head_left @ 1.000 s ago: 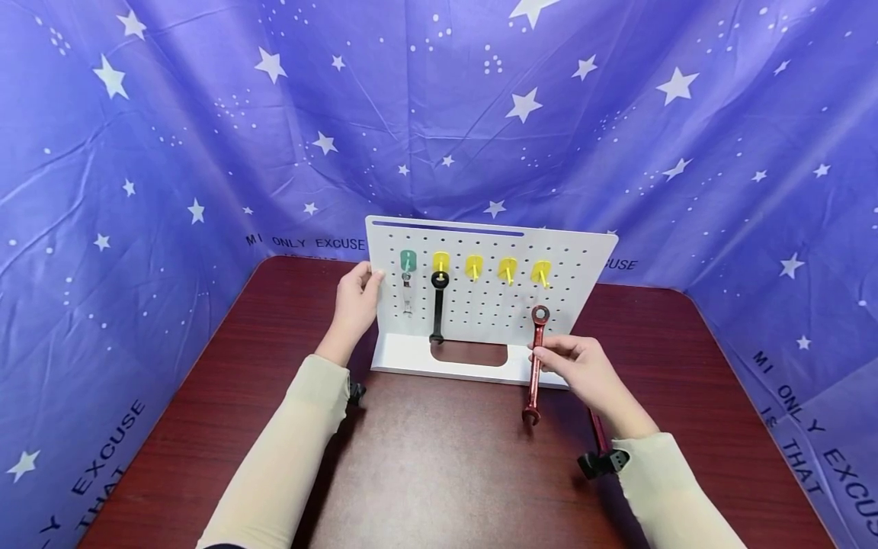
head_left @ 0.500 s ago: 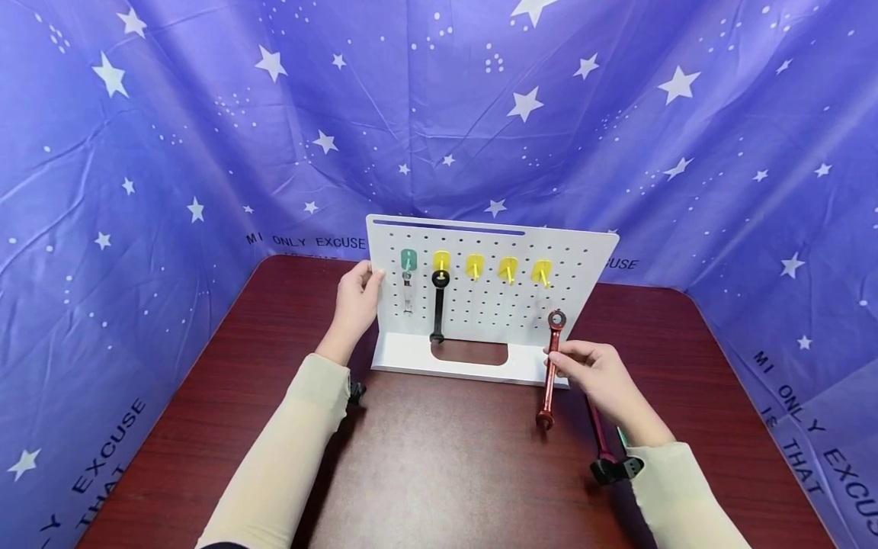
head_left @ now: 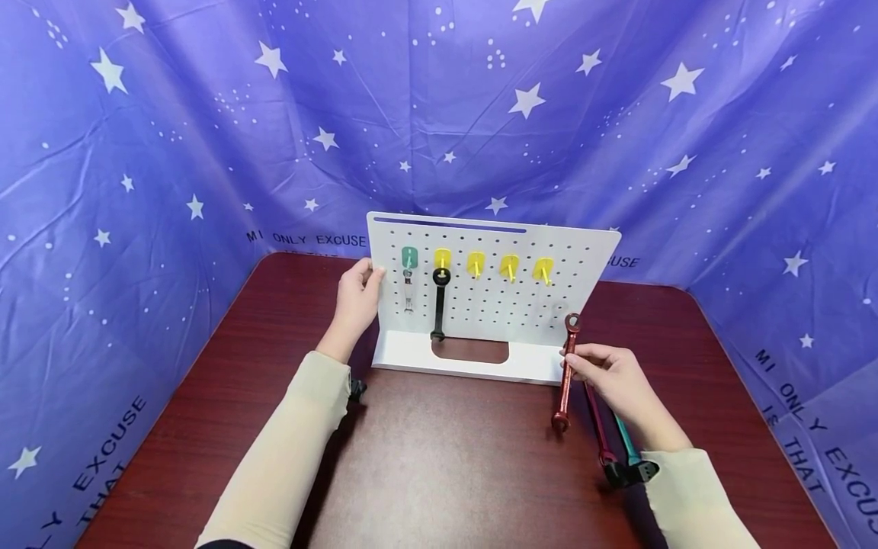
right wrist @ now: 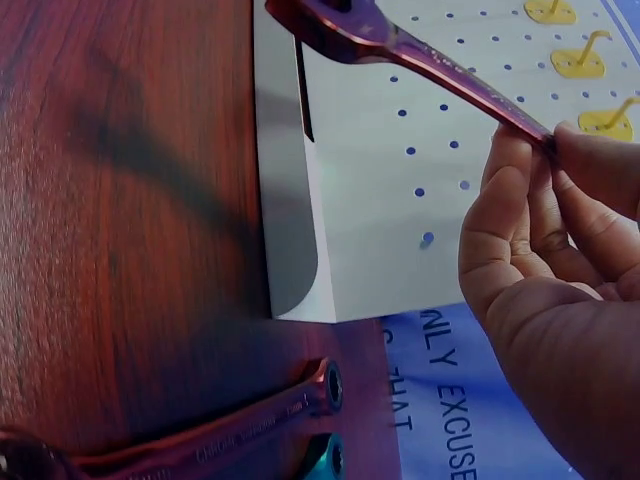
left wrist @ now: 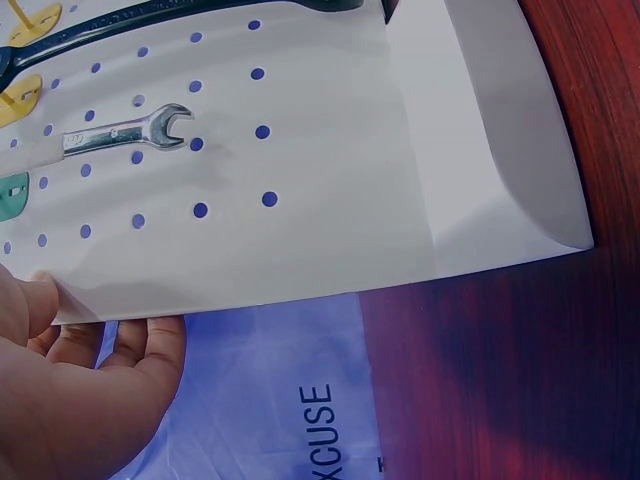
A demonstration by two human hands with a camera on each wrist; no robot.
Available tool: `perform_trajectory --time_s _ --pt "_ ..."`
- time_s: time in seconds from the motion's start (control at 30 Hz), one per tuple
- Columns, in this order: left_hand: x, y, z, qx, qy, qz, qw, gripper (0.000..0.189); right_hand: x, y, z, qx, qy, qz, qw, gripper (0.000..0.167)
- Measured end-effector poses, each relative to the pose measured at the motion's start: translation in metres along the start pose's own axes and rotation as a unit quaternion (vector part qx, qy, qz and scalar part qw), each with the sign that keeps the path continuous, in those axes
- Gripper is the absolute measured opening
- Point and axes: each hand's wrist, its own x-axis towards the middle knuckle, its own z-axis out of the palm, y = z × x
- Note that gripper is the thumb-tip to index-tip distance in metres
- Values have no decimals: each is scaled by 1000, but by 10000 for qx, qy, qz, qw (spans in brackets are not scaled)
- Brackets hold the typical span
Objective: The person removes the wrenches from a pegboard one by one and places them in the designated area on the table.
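Observation:
My left hand (head_left: 358,299) grips the left edge of a white pegboard (head_left: 480,305), thumb in front and fingers behind, as the left wrist view shows. In my right hand (head_left: 613,381) a red combination wrench (head_left: 565,374) is pinched between thumb and fingers. It stands nearly upright, ring end up, before the board's lower right corner. A small silver wrench (left wrist: 120,135) hangs from the green hook (head_left: 409,258). The black wrench (head_left: 440,305) beside it hangs from the leftmost yellow hook (head_left: 442,259). Three more yellow hooks, including the rightmost hook (head_left: 544,270), carry nothing.
On the table (head_left: 425,457), a dark red wrench (right wrist: 220,430) and a teal wrench (head_left: 624,438) lie under my right forearm. The board's base has a rounded cutout (head_left: 469,351). A purple star-printed cloth (head_left: 439,114) encloses the table's back and sides.
My right hand has moved right with the red wrench, from in front of the board toward its right edge. More of the teal wrench now shows. The left hand keeps its grip.

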Motion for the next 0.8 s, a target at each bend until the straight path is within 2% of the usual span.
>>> perform_trajectory --time_s 0.27,0.43,0.8 --pt "2 -1 0 25 -2 25 10000 16 -3 4 -10 206 33 2 9998 34" --pt "2 -3 2 43 -18 3 10000 17 -7 8 -17 264 98 58 9996 31" --pt "1 -1 0 67 -9 -35 10000 17 -12 15 -30 313 -22 67 9995 31"
